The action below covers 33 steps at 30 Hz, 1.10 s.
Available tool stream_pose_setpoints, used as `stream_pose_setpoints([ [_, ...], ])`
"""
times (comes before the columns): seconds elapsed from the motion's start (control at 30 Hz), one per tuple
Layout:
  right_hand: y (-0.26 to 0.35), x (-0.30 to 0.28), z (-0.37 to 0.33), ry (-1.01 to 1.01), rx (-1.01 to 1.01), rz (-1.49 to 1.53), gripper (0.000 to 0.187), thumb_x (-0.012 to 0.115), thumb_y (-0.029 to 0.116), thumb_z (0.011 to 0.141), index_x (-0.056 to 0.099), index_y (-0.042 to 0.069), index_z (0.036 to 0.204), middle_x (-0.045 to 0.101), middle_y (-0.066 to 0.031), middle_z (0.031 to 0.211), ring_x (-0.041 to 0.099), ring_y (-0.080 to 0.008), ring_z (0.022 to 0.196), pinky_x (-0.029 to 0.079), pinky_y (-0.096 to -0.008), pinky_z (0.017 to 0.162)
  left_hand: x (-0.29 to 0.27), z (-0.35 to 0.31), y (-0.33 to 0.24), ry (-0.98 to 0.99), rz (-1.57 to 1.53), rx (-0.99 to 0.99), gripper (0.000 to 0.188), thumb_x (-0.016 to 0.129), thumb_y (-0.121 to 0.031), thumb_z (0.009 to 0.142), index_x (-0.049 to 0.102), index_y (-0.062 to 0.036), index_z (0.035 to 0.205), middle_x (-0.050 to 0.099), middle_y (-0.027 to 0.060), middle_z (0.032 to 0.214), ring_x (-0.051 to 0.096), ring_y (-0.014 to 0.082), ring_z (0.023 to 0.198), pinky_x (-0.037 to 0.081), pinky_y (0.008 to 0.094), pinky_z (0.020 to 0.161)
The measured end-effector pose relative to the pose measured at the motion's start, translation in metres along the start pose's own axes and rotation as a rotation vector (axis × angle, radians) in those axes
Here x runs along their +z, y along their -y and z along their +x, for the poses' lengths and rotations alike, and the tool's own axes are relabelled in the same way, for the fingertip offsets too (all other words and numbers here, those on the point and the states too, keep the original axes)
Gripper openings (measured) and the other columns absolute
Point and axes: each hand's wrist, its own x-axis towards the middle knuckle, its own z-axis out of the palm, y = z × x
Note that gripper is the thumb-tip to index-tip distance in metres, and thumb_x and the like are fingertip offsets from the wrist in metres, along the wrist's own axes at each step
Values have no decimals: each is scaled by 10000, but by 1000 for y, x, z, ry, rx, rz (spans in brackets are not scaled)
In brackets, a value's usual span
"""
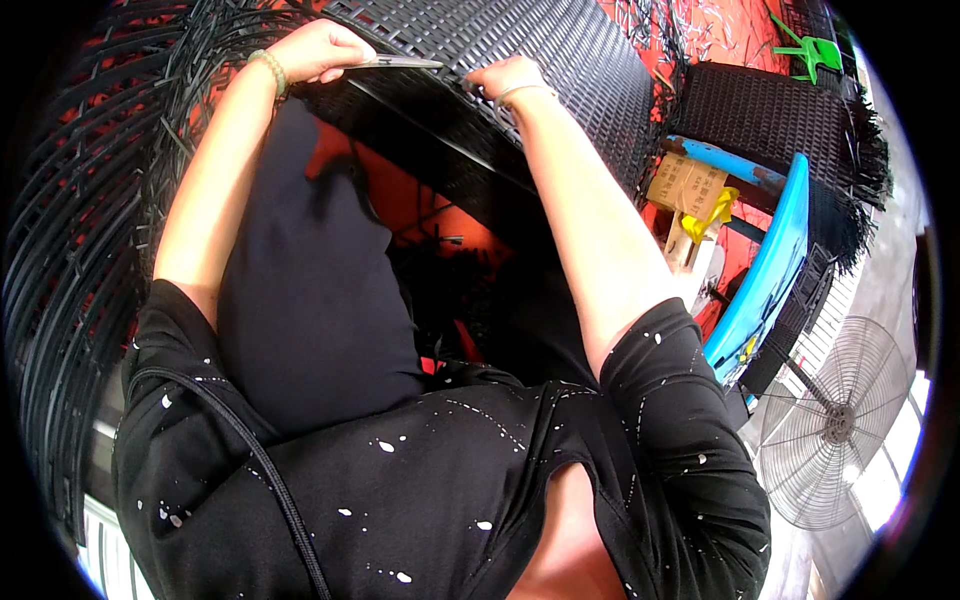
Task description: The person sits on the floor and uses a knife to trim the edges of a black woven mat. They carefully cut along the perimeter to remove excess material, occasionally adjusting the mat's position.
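Note:
My left hand (318, 52) is closed around a slim grey metal tool (405, 62) that tapers towards its right end; its exact kind does not show. The tool lies along the near edge of a black woven rattan-like panel (540, 45), pointing at my right hand (507, 78). That hand is at the same edge with its fingers curled in, and what they pinch is too small to make out. The panel slopes away in front of my knees, and its dark underside falls in shadow.
Bundles of black strips (70, 220) fill the left side. To the right are a blue chair-like frame (775, 260), a cardboard box (688, 183) with a yellow scrap (708, 215), another woven piece (760, 110), a green plastic stool (815, 52) and a standing fan (838, 422). Strip offcuts litter the red floor (715, 30).

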Motion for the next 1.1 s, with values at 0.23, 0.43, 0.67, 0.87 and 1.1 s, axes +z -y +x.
stream_pose_setpoints([
  [0.23,20,19,-34,-56,160,604,261,743,283,707,714,54,828,636,-38,727,565,-139,665,446,-314,607,-2,-6,2,11,-5,-20,229,594,-255,890,680,-62,979,526,-59,556,384,18,403,260,180,360],
  [0.43,3,-5,-4,18,-264,293,298,710,378,721,709,93,807,671,-74,737,627,-199,702,489,-325,702,-1,0,2,-3,-13,-8,237,590,-281,894,680,-64,927,509,-65,541,380,18,402,258,185,357],
  [0.67,15,-8,-17,-121,-358,177,327,696,415,731,702,96,800,673,-97,741,651,-191,702,498,-321,680,-4,-7,-7,14,21,-35,237,592,-285,893,682,-66,887,496,-70,535,372,17,405,266,190,372],
  [0.87,-2,-10,-32,-28,11,822,273,710,287,736,698,28,823,647,-38,674,600,-95,584,470,-244,552,-11,-14,-17,-38,119,-34,241,582,-279,894,683,-61,913,476,-65,528,363,17,405,261,192,377],
  [1.1,4,11,-15,-121,-163,492,171,696,246,709,718,109,810,694,-71,815,653,-197,789,500,-318,753,-24,-23,21,-328,-189,-29,274,563,-285,909,650,-95,1085,452,-83,538,345,-2,412,234,166,365],
])
